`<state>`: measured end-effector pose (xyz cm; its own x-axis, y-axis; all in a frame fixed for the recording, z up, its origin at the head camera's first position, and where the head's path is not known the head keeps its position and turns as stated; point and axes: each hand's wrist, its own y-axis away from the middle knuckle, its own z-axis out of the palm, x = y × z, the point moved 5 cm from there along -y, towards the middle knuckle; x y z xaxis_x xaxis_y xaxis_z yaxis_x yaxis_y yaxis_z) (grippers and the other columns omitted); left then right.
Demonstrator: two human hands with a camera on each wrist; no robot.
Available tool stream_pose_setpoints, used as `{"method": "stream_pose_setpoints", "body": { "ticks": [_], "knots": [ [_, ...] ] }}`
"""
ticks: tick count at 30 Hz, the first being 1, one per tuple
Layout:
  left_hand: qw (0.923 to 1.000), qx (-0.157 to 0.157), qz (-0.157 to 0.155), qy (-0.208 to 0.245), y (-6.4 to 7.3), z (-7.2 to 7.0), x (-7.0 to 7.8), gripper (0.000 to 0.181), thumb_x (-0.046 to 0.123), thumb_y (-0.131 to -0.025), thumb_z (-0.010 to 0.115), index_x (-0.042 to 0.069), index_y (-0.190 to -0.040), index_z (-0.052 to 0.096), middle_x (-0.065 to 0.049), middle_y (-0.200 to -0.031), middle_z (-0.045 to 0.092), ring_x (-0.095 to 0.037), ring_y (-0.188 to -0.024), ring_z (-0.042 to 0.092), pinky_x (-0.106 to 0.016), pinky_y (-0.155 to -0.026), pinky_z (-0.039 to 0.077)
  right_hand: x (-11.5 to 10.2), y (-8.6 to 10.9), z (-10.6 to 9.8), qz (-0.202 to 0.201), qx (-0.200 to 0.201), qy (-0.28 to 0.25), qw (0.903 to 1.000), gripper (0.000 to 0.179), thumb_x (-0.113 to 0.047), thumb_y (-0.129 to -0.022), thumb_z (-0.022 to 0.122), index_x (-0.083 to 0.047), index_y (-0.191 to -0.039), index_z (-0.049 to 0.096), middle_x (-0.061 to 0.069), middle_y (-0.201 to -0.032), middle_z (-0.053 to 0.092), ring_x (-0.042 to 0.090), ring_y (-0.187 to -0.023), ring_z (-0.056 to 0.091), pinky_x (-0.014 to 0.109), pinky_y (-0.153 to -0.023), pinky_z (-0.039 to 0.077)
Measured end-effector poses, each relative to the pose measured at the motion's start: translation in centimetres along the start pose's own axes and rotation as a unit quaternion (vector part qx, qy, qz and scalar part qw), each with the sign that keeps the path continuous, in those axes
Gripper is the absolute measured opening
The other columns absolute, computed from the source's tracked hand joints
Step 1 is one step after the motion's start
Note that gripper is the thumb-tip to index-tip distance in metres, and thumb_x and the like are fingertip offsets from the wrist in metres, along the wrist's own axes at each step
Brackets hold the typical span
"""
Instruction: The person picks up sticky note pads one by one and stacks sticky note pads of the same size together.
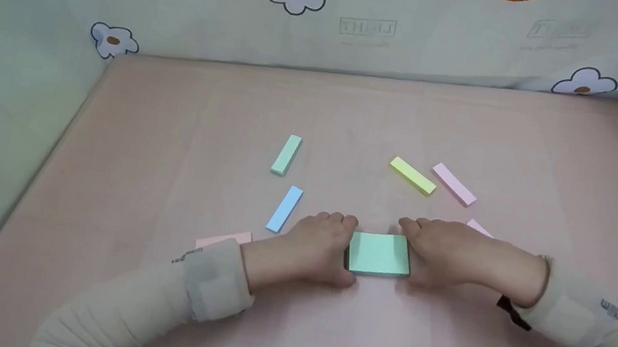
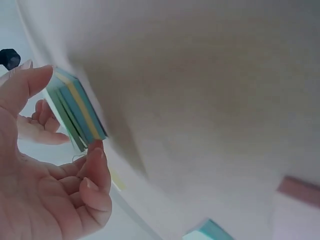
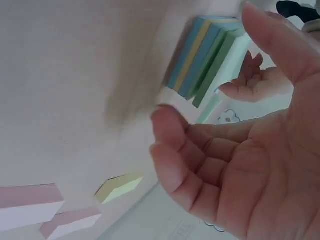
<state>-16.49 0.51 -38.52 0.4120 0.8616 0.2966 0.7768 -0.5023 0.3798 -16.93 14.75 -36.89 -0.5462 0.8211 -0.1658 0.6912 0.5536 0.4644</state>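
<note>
A stack of sticky note pads (image 1: 379,254) lies between both hands, its top pad mint green. The right wrist view shows its layers of blue, yellow and green (image 3: 210,55), with the green ones slightly uneven. At the stack's left side my left hand (image 1: 321,249) holds it, thumb by the near corner and a fingertip at the far one. My right hand (image 1: 448,252) is beside the right side with relaxed fingers. In the right wrist view its thumb (image 3: 265,37) is close to one corner of the stack, while the other fingers stand a little apart from it.
Beyond the hands lie narrow note pads: mint (image 1: 287,155), blue (image 1: 284,208), yellow (image 1: 413,176) and pink (image 1: 454,184). Another pink pad (image 1: 480,228) is partly hidden by the right hand. A larger pink pad (image 1: 224,239) is partly covered by the left forearm. Flowered cloth (image 1: 212,4) borders the table.
</note>
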Motion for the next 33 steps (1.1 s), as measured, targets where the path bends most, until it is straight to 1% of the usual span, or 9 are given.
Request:
{"method": "stream_pose_setpoints", "body": {
  "ticks": [2,4,6,8,10,12,19,26,33],
  "knots": [
    [0.9999,-0.003,-0.006,0.012,0.1,0.0,0.1,0.067,0.038,-0.073,0.071,0.006,-0.124,0.044,-0.006,-0.101,0.055,-0.017,-0.086,0.048,-0.031,-0.078,0.044,-0.1,0.0,-0.3,-0.001,-0.005,-0.025,0.9997,0.072,-0.027,-0.074,0.072,0.008,-0.128,0.038,0.014,-0.094,0.060,0.025,-0.079,0.055,0.037,-0.071,0.047],
    [0.9997,-0.004,-0.012,0.022,0.1,0.0,0.3,0.066,0.037,-0.074,0.071,0.005,-0.124,0.044,-0.006,-0.100,0.055,-0.017,-0.085,0.049,-0.030,-0.077,0.045,-0.1,0.0,-0.5,0.003,-0.008,-0.061,0.9981,0.068,-0.022,-0.075,0.071,0.007,-0.128,0.039,0.009,-0.082,0.058,0.020,-0.071,0.051,0.032,-0.064,0.044],
    [0.9995,-0.004,-0.017,0.028,0.1,0.0,0.5,0.064,0.035,-0.074,0.071,0.004,-0.124,0.045,-0.006,-0.099,0.056,-0.016,-0.083,0.050,-0.030,-0.075,0.045,-0.1,0.0,-0.7,0.012,-0.009,-0.100,0.9949,0.063,-0.018,-0.077,0.069,0.005,-0.128,0.041,0.004,-0.074,0.054,0.018,-0.068,0.048,0.028,-0.060,0.040],
    [0.9993,-0.006,-0.020,0.031,0.0,0.0,0.6,0.061,0.033,-0.075,0.071,0.004,-0.123,0.047,-0.006,-0.099,0.057,-0.016,-0.083,0.051,-0.030,-0.075,0.046,0.1,0.0,-0.8,0.026,-0.012,-0.137,0.9902,0.058,-0.015,-0.078,0.065,0.003,-0.129,0.043,0.002,-0.073,0.052,0.017,-0.069,0.046,0.026,-0.059,0.037],
    [0.9992,-0.005,-0.021,0.034,0.0,0.0,0.8,0.059,0.031,-0.075,0.071,0.004,-0.122,0.048,-0.006,-0.099,0.059,-0.016,-0.083,0.052,-0.030,-0.075,0.047,0.2,-0.1,-0.7,0.033,-0.012,-0.156,0.9871,0.053,-0.012,-0.079,0.062,0.002,-0.127,0.046,0.001,-0.073,0.053,0.016,-0.069,0.047,0.026,-0.058,0.036],
    [0.9991,-0.004,-0.021,0.036,-0.1,0.0,0.9,0.057,0.029,-0.075,0.071,0.003,-0.121,0.048,-0.007,-0.099,0.060,-0.016,-0.082,0.053,-0.030,-0.076,0.047,0.3,-0.2,-0.5,0.033,-0.007,-0.167,0.9853,0.048,-0.009,-0.079,0.060,0.002,-0.125,0.049,0.002,-0.071,0.053,0.016,-0.068,0.047,0.025,-0.056,0.036],
    [0.9990,-0.006,-0.016,0.042,-0.4,0.1,1.1,0.055,0.027,-0.076,0.072,0.003,-0.120,0.049,-0.007,-0.100,0.061,-0.015,-0.084,0.054,-0.029,-0.078,0.048,0.4,-0.5,-0.3,0.007,0.014,-0.184,0.9827,0.037,-0.003,-0.076,0.056,0.005,-0.112,0.056,0.001,-0.065,0.052,0.013,-0.060,0.045,0.024,-0.054,0.036],
    [0.9988,-0.009,-0.012,0.047,-0.4,0.1,1.0,0.051,0.024,-0.076,0.072,0.000,-0.116,0.052,-0.009,-0.097,0.062,-0.015,-0.079,0.053,-0.027,-0.074,0.048,0.4,-0.6,-0.2,0.012,0.003,-0.208,0.9780,0.039,-0.003,-0.079,0.059,0.005,-0.117,0.055,0.001,-0.064,0.051,0.012,-0.060,0.044,0.023,-0.053,0.035],
    [0.9971,-0.014,-0.014,0.073,-0.5,0.2,0.9,0.047,0.019,-0.075,0.072,-0.001,-0.113,0.053,-0.009,-0.093,0.061,-0.014,-0.077,0.052,-0.026,-0.072,0.047,0.6,-1.0,0.1,0.007,0.005,-0.211,0.9774,0.039,-0.003,-0.079,0.060,0.006,-0.117,0.055,0.001,-0.063,0.047,0.012,-0.059,0.041,0.023,-0.053,0.033]
  ]
}}
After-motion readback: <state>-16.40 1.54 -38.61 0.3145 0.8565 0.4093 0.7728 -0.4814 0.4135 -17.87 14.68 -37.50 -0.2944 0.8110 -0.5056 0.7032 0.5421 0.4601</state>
